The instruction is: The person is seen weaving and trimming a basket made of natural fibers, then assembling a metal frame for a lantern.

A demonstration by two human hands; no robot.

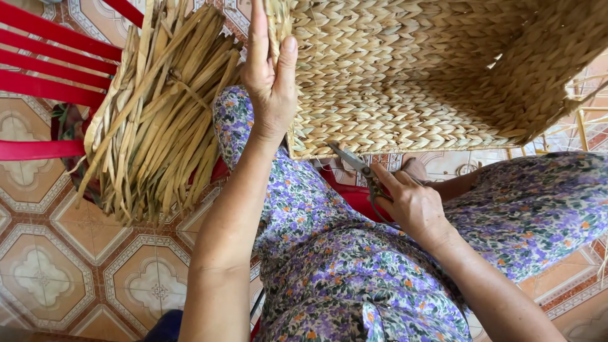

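Basket (443, 69) — rough woven straw; scissors (354, 163) — dull metal; chair (44, 57) glossy plastic.

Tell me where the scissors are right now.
The scissors are in the right hand, low in the head view's middle, blades pointing at the bottom edge of the woven basket.

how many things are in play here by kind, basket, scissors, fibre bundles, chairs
woven basket, gripped at its rim by the left hand: 1
scissors, held in the right hand: 1
bundle of dried fibre strips: 1
red plastic chair: 1
total: 4
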